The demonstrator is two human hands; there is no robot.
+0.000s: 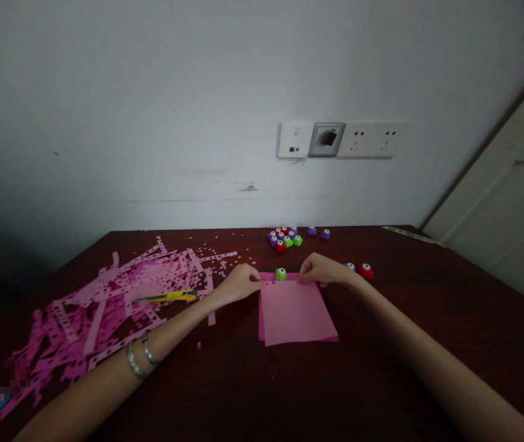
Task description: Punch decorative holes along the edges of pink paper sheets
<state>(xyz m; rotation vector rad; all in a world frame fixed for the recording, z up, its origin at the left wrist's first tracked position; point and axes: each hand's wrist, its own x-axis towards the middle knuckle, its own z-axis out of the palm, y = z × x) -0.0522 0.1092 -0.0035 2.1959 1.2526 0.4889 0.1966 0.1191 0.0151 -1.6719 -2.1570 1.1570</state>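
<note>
Hand, left [240, 283]: thumb and fingers drawn together, tips nipping the upper left corner of the light pink sheet [297, 316]; two silver-coloured bracelets [133, 363] on the forearm.

Hand, right [321, 269]: fingers curled, nearly closed, tips pinching the upper edge of the same sheet toward its right end.

Light pink sheet: on the dark reddish table [317, 393], set slightly askew over a deeper pink sheet [261, 326], which shows at the left side, upper edge and lower right corner.

Green piece [281, 274], with white eye-like spot: at the upper edge of the deeper pink sheet, between the hands.

Paper strips [137, 279], pink, punched with holes: loose heap at left, partly covered by the left forearm.

Yellow cutter [172, 296]: lying upon the heap's near right part.

Paper bits [221, 265], tiny: scattered beyond the left hand.

Cluster of small pieces [285, 238], purple, red and green, eye-spotted: toward the wall; two purple pieces [326, 234] just beside it.

Red piece [366, 271]: beyond the right forearm; purple piece [349, 266] adjacent, partly hidden by that arm.

Wall sockets [372, 140]: above the table.
</note>
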